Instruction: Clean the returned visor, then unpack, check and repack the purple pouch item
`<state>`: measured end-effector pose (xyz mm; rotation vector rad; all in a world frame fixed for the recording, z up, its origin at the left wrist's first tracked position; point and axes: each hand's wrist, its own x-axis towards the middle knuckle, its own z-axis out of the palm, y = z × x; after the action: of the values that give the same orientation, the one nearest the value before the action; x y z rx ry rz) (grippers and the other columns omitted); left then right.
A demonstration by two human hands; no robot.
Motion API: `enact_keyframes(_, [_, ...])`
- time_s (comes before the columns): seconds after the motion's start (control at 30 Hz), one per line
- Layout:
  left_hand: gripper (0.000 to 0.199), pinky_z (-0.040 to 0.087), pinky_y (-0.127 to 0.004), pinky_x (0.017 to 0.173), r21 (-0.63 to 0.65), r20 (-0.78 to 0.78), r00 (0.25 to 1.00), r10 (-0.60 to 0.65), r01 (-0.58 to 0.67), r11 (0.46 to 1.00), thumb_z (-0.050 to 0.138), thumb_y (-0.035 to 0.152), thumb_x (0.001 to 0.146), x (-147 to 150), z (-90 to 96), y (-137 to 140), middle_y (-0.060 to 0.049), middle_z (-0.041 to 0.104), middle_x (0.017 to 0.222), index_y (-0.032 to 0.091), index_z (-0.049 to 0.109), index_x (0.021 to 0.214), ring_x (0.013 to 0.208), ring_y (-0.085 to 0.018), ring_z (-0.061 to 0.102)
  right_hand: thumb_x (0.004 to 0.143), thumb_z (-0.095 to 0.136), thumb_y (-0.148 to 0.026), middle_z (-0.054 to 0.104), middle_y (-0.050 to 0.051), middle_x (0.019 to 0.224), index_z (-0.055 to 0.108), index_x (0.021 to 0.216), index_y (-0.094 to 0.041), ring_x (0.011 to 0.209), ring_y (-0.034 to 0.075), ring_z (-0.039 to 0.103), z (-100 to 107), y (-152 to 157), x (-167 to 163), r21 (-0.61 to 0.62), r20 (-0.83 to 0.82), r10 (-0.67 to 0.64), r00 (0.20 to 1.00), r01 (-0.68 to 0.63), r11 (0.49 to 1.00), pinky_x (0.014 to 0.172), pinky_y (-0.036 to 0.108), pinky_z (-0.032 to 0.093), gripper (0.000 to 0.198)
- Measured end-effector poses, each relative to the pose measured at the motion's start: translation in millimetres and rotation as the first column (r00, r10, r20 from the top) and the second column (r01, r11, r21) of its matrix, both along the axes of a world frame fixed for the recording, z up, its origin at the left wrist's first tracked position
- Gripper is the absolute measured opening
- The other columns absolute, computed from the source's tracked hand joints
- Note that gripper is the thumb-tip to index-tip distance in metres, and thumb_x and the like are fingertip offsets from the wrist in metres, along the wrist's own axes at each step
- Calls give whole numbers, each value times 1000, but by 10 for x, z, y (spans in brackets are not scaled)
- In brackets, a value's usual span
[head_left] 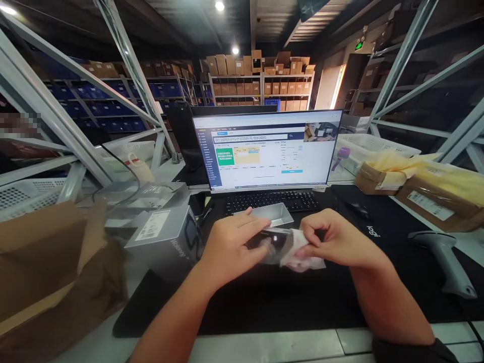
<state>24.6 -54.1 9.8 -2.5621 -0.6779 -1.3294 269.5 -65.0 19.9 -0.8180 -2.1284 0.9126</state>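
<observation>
Warehouse desk, two hands on a small wrapped item

Setting: storeroom with cartons (242, 89) on far shelves; near, a desk covered by a black mat (287, 302).

Item, one: clear plastic piece (278, 243) with a white wrap (304, 258) at its right end, raised over the middle of the mat. Contents, and whether the two parts are joined: cannot tell.

Left hand (229, 244), one: thumb and fingers closed about the left end of the plastic piece, fingers along the far edge, thumb on the near side.

Right hand (336, 237), one: thumb and forefinger pinched together on the white wrap.

Beyond the hands: open grey tray (284, 210), before the keyboard (308, 200) and lit screen (260, 171).

To the left: grey box (161, 252), upright; open cardboard box (41, 262), nearer.

To the right: mouse (358, 209), scanner (434, 252) lying on its side, two cartons with yellow packing (401, 165).

Handling note, by judgement: steady the plastic piece with the left hand and let the right fingers work the wrap in small, even pulls; a sharp tug could tear it or spill loose contents. Best worked low over the mat, clear of the tray's rim.
</observation>
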Motion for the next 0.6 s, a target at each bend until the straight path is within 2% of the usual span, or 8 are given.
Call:
enact_keyframes(0.03, [21,60,-44,98,24,-35,999,16,-16,1000,63,12,80,24,-14,0,-2,78,87,17,69,100,75,-16,74,77,79,-22,42,-7,55,39,57,-18,52,7,36,-48,-43,-116,45,18,-93,996,92,995,50,21,25,45])
enact_keyframes(0.1, [19,60,-47,97,104,-108,992,58,-47,994,60,9,83,60,-39,11,-5,78,90,15,69,98,82,-19,75,75,70,-5,45,-7,56,42,58,-17,53,7,37,-131,-104,-337,196,63,-262,963,246,949,52,21,24,35])
enact_keyframes(0.17, [22,58,-49,99,156,-128,990,63,-43,987,60,6,83,58,-45,33,-7,79,94,15,70,100,94,-23,75,72,61,4,47,-7,58,44,60,-16,55,7,38,-155,-110,-433,319,76,-316,946,278,906,54,21,24,29])
enact_keyframes(0.23, [27,56,-49,102,114,-79,997,17,-8,993,62,6,81,13,-22,48,-6,79,98,17,71,104,100,-23,75,75,65,0,48,-8,58,45,61,-16,55,6,40,-106,-69,-350,275,71,-208,976,181,944,54,20,26,29])
enact_keyframes(0.3, [30,56,-46,103,9,2,999,-47,47,999,67,9,78,-45,12,44,-5,79,100,20,72,106,96,-20,75,77,75,-13,49,-7,57,45,60,-17,55,6,42,-17,-19,-143,116,50,-9,999,3,993,53,19,29,35])
enact_keyframes(0.4, [32,57,-43,103,-116,83,993,-79,88,989,70,11,75,-78,33,7,-2,79,98,21,74,105,88,-17,76,77,81,-25,49,-6,56,46,57,-16,53,7,43,86,1,119,-28,-3,141,990,-141,990,50,18,31,41])
enact_keyframes(0.5, [31,59,-43,101,-139,91,993,-70,83,987,68,11,75,-13,-5,-34,-2,79,94,21,73,104,82,-16,75,74,82,-21,48,-6,54,46,56,-16,52,6,42,78,-63,68,-61,-16,73,997,-74,995,48,18,30,40])
enact_keyframes(0.6, [25,58,-46,101,-25,3,999,-38,38,999,66,11,79,74,-46,-51,-6,79,98,17,71,102,86,-19,76,75,76,-9,51,-7,55,46,57,-16,53,6,44,-13,-135,-199,31,-18,-114,993,115,993,49,17,29,35])
